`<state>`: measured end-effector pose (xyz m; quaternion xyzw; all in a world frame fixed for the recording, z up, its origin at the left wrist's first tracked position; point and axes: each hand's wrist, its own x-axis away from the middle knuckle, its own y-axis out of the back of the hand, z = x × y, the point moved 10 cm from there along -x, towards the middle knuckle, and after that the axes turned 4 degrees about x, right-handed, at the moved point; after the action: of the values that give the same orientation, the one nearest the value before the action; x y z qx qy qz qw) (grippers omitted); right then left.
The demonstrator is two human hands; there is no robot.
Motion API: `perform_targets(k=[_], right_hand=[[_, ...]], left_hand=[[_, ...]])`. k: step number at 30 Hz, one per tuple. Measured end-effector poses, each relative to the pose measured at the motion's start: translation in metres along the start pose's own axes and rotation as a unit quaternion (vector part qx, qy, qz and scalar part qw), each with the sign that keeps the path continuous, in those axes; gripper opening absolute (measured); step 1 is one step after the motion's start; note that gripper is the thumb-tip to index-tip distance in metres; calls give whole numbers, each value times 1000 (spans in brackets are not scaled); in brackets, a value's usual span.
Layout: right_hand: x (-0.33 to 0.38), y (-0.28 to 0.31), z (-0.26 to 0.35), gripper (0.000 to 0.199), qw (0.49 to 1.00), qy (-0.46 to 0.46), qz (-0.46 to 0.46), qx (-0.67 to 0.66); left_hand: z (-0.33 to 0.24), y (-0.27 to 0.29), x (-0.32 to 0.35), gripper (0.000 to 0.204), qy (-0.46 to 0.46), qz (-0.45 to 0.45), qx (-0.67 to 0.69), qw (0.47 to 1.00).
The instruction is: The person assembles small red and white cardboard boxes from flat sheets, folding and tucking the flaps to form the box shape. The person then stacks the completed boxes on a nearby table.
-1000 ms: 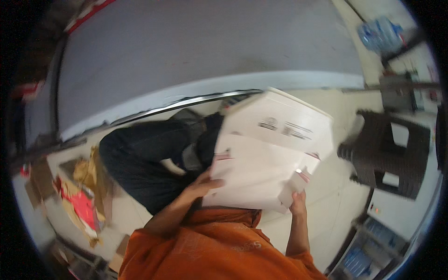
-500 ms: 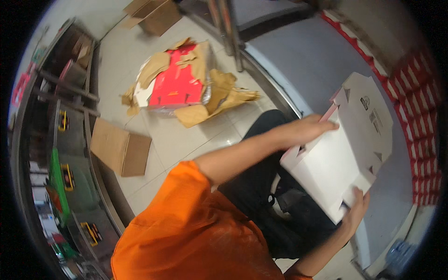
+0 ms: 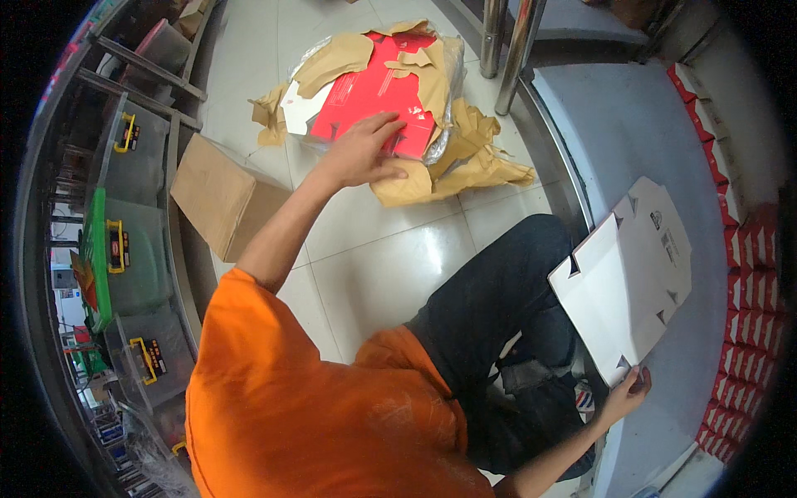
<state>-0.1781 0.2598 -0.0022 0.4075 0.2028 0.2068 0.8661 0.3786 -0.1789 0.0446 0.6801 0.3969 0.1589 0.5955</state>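
Note:
My left hand [image 3: 363, 149] reaches out to a stack of red box blanks [image 3: 369, 100]. Its fingers are spread over the near edge; whether they touch the top sheet is hard to tell. Torn brown wrapping paper [image 3: 465, 149] and clear plastic surround the stack on the floor. Low at the right, my right hand [image 3: 628, 397] grips the near corner of a white cardboard box blank [image 3: 627, 282]. This blank lies unfolded and nearly flat across the grey-blue surface, with notches cut in its edges.
A brown cardboard box [image 3: 217, 195] stands at the left, beside a rack of clear plastic bins [image 3: 145, 249] with yellow latches. Metal posts [image 3: 510, 58] rise behind the wrapped stack. Rows of red and white folded boxes [image 3: 747, 307] line the right side.
My left hand has let go of the white box blank and moved left to the red stack. The blank has gone from partly folded to nearly flat, with my right hand still on its corner.

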Motion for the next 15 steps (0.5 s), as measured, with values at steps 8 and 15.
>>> perform_targets(k=[8,15], right_hand=[[42,29,19,38,986,-81,-59,-136],[68,29,27,31,973,-119,-48,-190]], left_hand=[[11,-21,-13,57,-12,48,-76,996],[9,-7,-27,30,-34,12,-76,996]])
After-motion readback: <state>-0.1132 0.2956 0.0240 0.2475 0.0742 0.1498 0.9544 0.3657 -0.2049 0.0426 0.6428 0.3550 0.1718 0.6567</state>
